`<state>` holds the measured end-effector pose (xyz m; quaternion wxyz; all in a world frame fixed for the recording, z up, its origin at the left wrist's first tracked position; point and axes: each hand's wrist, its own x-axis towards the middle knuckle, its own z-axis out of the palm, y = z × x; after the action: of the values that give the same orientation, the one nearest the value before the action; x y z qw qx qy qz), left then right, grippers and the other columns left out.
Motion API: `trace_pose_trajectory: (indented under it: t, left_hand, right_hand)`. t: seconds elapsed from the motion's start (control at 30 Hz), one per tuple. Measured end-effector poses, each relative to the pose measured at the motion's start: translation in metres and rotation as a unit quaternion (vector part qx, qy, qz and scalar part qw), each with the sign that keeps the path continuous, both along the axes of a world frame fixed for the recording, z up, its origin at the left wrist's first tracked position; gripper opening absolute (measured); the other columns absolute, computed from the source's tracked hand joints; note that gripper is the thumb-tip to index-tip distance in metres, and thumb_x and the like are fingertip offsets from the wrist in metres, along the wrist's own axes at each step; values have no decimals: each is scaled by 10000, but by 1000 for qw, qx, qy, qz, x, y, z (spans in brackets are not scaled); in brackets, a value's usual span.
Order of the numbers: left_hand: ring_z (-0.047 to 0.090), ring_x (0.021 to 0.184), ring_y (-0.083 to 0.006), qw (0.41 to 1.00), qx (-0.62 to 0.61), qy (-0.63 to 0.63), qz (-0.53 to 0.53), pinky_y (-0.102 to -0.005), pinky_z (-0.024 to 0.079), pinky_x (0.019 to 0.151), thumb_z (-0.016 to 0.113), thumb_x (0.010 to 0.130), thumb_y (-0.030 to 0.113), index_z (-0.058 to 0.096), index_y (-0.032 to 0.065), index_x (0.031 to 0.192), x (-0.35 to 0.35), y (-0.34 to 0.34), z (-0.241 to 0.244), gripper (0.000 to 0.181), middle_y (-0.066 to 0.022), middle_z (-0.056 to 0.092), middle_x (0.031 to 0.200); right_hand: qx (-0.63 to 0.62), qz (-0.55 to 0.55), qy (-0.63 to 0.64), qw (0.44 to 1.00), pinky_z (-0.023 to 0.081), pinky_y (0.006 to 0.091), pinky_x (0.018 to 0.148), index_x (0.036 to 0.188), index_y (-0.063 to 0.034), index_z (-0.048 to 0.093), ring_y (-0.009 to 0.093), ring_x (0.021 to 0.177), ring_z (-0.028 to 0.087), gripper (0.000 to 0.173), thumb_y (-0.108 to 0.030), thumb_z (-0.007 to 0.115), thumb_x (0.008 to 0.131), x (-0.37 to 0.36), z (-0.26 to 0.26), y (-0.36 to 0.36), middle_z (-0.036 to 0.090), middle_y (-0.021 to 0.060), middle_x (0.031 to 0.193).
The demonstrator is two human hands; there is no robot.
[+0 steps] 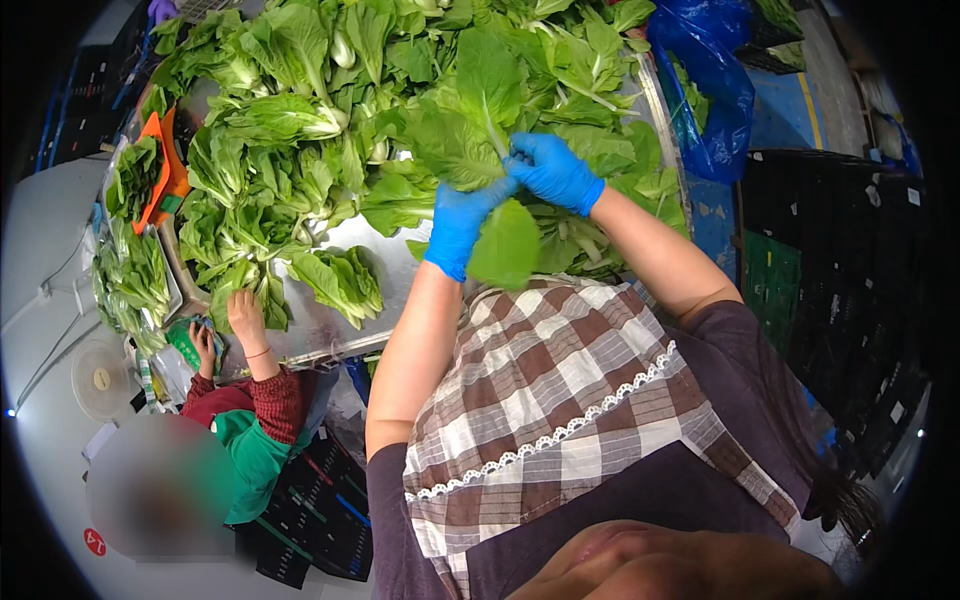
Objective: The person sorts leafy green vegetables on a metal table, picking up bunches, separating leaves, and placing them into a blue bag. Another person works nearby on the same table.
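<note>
Both my hands wear blue gloves and meet over the metal table (352, 232), above heaped leafy greens. My left hand (469, 217) is closed around the base of a leafy green (457, 146), whose leaves spread up and away from me. Pinching at the stalk of a large upright leaf (487, 79) is my right hand (551, 169), its fingers touching the left ones. A broad loose leaf (506, 244) hangs just below my left hand; what holds it is hidden. Whole heads with pale stems (300, 120) lie to the left, and loose leaves (622, 150) lie to the right.
At the lower left, a co-worker's hand (246, 311) touches greens at the table edge. An orange holder (169, 176) and a tray of greens (146, 270) are at the far left. A blue plastic bag (720, 97) hangs at the right corner, near stacked black crates (840, 247).
</note>
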<state>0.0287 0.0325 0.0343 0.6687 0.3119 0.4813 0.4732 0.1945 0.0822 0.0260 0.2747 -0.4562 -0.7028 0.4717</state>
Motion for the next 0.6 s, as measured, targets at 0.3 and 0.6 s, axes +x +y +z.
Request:
trace_pose_trajectory:
  t: [0.3, 0.6]
  left_hand:
    - [589, 882, -163, 955, 10, -271, 120, -269, 483, 771, 562, 905, 191, 580, 37, 1053, 9, 6, -12, 214, -61, 620, 969]
    - [582, 943, -172, 940, -45, -287, 179, -303, 469, 838, 596, 865, 103, 567, 46, 1088, 25, 10, -19, 232, -75, 618, 1021]
  right_hand:
    - [-120, -28, 69, 990, 472, 265, 635, 1063, -79, 594, 109, 727, 562, 321, -233, 678, 794, -16, 14, -13, 596, 33, 880]
    - [27, -135, 114, 984, 499, 372, 581, 830, -12, 547, 303, 624, 610, 255, -252, 631, 821, -13, -6, -12, 591, 178, 719]
